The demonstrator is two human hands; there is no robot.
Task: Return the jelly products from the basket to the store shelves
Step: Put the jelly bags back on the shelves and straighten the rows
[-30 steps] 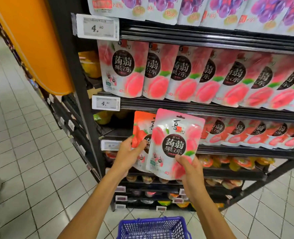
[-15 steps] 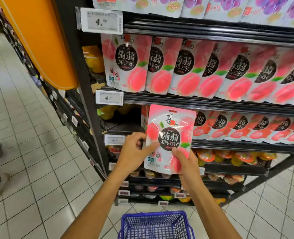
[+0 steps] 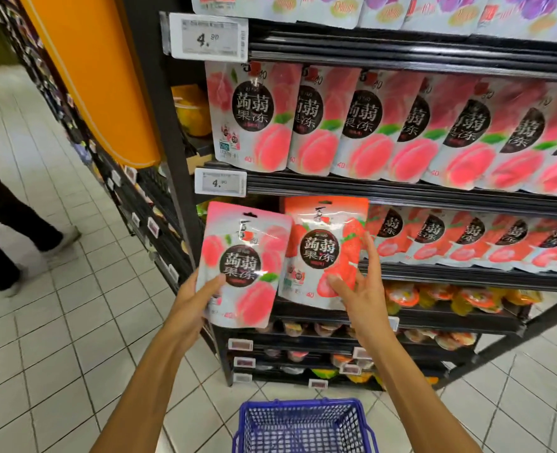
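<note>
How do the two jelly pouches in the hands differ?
The left pouch is pale pink with peaches; the right pouch is orange-red with strawberries. The left sits lower, tilted in front of the shelf post; the right sits at its matching row. Both carry the same black round label.

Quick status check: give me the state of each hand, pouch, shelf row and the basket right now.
Left hand: gripping the peach pouch, held tilted off the shelf.
Right hand: fingers spread on the strawberry pouch, upright at the left end of its row.
Peach row: full, upright.
Strawberry row: stocked, upright.
Basket: on the floor, no products visible in the part shown.
</note>
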